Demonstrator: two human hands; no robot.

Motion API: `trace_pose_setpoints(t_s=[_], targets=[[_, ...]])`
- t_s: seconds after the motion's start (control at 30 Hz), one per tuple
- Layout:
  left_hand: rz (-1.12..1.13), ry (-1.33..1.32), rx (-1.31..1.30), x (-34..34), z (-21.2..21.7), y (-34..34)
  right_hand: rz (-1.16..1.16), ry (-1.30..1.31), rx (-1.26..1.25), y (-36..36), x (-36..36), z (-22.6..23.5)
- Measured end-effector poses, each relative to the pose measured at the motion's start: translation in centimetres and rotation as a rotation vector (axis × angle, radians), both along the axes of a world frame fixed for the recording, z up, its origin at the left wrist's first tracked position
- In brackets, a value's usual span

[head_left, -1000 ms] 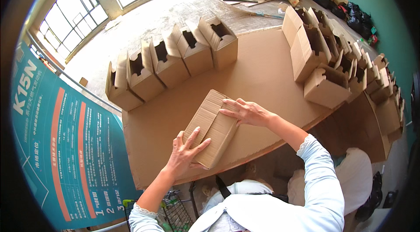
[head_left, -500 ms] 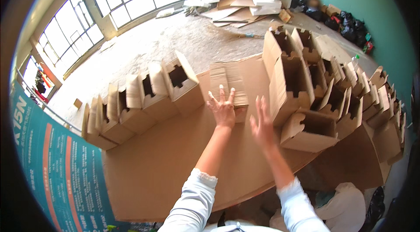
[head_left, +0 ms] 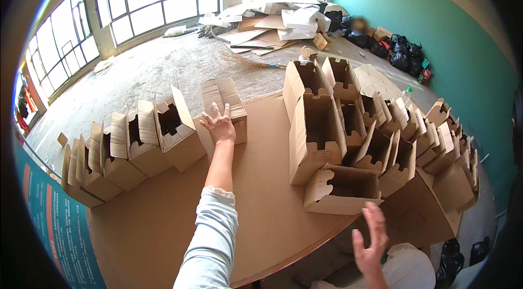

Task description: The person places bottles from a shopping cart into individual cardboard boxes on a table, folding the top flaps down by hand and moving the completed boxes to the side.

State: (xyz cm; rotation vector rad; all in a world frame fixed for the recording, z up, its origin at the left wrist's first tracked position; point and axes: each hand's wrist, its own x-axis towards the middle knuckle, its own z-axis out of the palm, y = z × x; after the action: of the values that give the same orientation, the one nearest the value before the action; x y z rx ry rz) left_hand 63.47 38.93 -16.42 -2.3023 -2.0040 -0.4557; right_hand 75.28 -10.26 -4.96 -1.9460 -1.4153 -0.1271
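Observation:
My left hand (head_left: 220, 127) lies with fingers spread on the near part of a brown cardboard box (head_left: 220, 93), whose top flaps are folded down. This box stands on the cardboard-covered table (head_left: 234, 223), just beside the right end of a row of open-topped cartons (head_left: 180, 139). My right hand (head_left: 372, 240) is raised at the lower right, past the table's curved edge, thumb apart from the fingers and nothing in it. Closest to it is a low open carton (head_left: 340, 204) with notched flaps.
Many tall open cartons (head_left: 321, 150) crowd the table's right side. Beyond, scrap cardboard and white foam (head_left: 283, 22) lie piled near the windows, with black bags (head_left: 400, 52) along the green wall. A broom (head_left: 256, 64) lies on the floor. Pale fabric (head_left: 406, 267) shows below the table.
The view has swung right. My left hand and the closed box have shifted left, closer to the row. My right hand has drawn back from beside the box toward the lower right.

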Motion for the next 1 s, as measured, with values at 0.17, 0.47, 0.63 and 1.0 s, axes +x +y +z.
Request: trace_pose_setpoints(t_s=[0.17, 0.47, 0.63, 1.0], targets=[[-0.145, -0.028, -0.091, -4.3, -1.2, 2.2, 0.318, 0.48, 0.181, 20.6, -5.2, -6.4], [-0.265, 0.108, -0.068, -5.1, -0.5, 1.5, 0.339, 1.268, -0.053, 46.8, -0.5, -21.5], [-0.27, 0.055, 0.095, -5.6, -0.1, -0.7, 0.632, 1.346, -0.026, 50.0, -0.3, -27.7], [-0.187, 0.21, 0.221, -8.6, -2.2, -1.2, 0.445, 1.407, -0.018, 49.8, -7.2, -25.5]])
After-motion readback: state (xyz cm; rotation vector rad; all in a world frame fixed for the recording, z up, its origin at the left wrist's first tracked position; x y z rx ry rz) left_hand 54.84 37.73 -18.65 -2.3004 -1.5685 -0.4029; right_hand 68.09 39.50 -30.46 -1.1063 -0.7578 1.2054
